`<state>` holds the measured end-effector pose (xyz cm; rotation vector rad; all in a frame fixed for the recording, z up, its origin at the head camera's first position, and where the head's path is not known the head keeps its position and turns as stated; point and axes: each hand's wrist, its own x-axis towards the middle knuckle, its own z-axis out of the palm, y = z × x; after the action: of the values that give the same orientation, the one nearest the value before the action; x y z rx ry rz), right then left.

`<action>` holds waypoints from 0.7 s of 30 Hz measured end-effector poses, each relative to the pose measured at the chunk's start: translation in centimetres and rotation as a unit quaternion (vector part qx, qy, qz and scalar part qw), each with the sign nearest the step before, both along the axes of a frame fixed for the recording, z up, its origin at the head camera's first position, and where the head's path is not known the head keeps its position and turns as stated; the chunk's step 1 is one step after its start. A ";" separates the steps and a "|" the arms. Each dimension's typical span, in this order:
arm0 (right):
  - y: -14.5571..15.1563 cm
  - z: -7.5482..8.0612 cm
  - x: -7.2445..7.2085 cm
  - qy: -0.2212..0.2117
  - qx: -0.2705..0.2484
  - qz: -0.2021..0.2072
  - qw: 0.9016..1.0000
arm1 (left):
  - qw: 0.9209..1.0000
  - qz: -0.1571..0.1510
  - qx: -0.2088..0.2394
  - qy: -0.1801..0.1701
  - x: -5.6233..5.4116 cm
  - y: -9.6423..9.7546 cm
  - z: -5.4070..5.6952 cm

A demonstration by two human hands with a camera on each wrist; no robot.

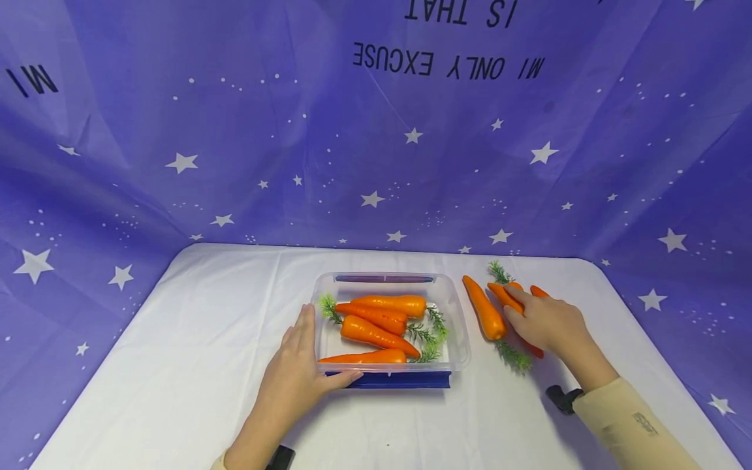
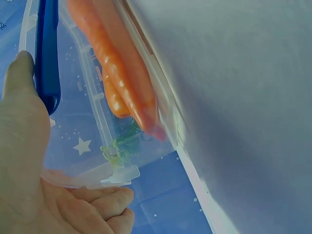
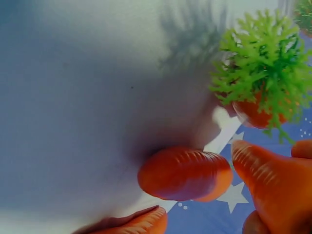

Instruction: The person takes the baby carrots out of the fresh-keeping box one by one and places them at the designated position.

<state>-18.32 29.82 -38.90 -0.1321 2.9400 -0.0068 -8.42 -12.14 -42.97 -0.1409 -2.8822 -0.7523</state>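
My left hand [image 1: 294,365] holds the left side of a clear plastic box [image 1: 461,326], its thumb along the blue front latch [image 1: 405,380]. Inside lie several orange carrots with green tops, among them one carrot [image 1: 376,333] slanting across the middle. On the table to the right of the box, my right hand [image 1: 549,323] grips a carrot [image 1: 502,294] between thumb and index finger. Just left of that hand lies another carrot [image 1: 484,310], its leafy top toward me. Beneath the hand, partly hidden, is a further carrot [image 3: 185,175].
A white cloth covers the table [image 1: 176,391]. Behind it and at both sides hangs a purple star-patterned curtain [image 1: 329,163] with printed lettering. One more carrot [image 1: 537,292] shows beyond the right hand. Green leaves [image 1: 499,271] stick out behind the pile.
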 end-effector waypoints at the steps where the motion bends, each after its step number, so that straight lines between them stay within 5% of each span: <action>1: 0.0 -0.1 -0.1 0.002 0.003 0.001 1.000 | 1.000 0.000 0.000 0.000 0.0 0.0 0.0; 21: 0.5 -1.7 0.6 -0.030 0.006 0.008 1.000 | 1.000 -0.003 0.000 0.024 -0.1 0.0 -0.1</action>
<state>-17.70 30.33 -40.58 -0.1504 2.8794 0.0081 -8.48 -12.18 -43.08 -0.1651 -2.8374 -0.7410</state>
